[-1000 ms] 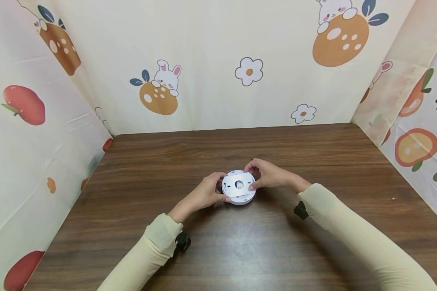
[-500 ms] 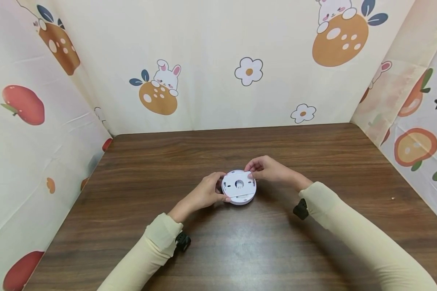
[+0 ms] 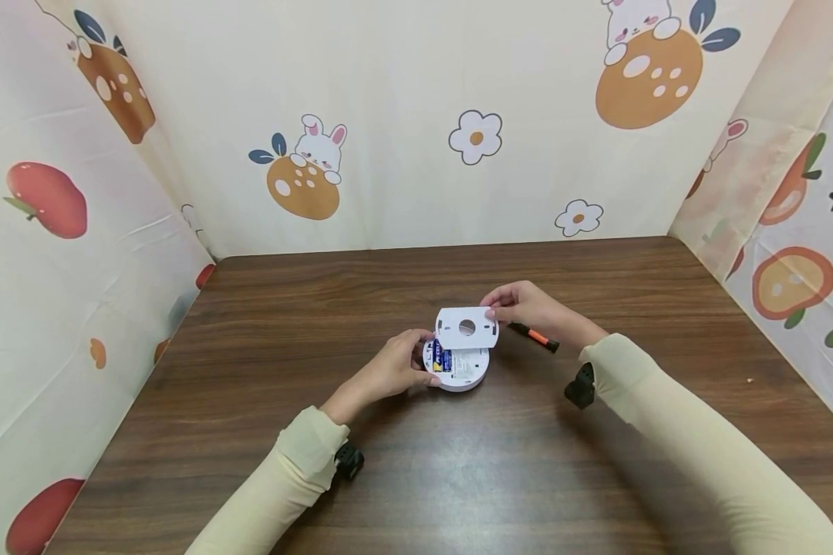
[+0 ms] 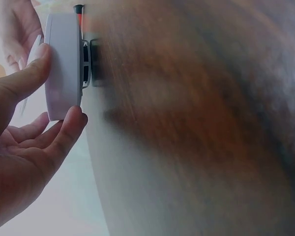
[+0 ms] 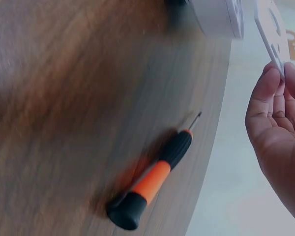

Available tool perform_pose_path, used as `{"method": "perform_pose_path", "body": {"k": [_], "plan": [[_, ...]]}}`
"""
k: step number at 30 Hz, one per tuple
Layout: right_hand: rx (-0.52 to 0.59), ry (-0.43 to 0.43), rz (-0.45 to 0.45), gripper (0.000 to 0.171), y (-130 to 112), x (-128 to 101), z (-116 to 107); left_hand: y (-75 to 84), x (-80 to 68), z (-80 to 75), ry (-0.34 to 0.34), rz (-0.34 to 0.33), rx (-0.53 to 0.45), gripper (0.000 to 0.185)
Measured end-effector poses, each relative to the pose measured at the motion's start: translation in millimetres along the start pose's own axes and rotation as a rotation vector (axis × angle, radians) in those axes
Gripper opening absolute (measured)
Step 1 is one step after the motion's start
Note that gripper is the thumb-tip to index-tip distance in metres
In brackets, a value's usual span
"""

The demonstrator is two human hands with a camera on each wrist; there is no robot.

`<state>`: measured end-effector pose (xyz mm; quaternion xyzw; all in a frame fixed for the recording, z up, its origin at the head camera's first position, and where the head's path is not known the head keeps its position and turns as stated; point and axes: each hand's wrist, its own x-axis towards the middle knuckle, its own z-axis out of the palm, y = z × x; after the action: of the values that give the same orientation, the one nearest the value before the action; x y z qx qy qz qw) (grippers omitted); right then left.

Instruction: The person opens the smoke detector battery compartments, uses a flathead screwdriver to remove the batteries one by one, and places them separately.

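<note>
A dark wooden worktop (image 3: 264,432) carries a round white device (image 3: 467,376) at centre, a black-and-orange screwdriver (image 3: 536,337) at its two o'clock.

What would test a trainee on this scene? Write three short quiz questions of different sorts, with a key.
1. True or false: the cover plate lies flat on the round white device.
2. Which hand grips the device: A) left hand, B) right hand, C) neither?
3. Fill in: on the table, behind the right hand, lies an orange and black ____.

Key:
1. False; the right hand pinches the plate, lifted off, and blue batteries show beneath.
2. A.
3. Screwdriver.
</note>
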<state>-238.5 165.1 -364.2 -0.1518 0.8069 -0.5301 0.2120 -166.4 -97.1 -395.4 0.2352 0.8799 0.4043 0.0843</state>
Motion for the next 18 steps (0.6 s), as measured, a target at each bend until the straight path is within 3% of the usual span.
{"method": "perform_pose_path", "body": {"k": [7,13,18], "plan": [[0.223,0.052,0.073,0.025,4.6,4.4,-10.6,1.2,0.1,-0.6,-0.008,-0.013,0.013,0.066],[0.236,0.132,0.098,0.026,12.2,11.5,-17.2,2.6,-0.7,-1.6,-0.009,-0.026,0.011,0.065],[0.163,0.216,0.107,0.026,18.1,19.0,-23.0,2.3,-0.9,-1.5,-0.007,-0.029,0.01,0.065]]}}
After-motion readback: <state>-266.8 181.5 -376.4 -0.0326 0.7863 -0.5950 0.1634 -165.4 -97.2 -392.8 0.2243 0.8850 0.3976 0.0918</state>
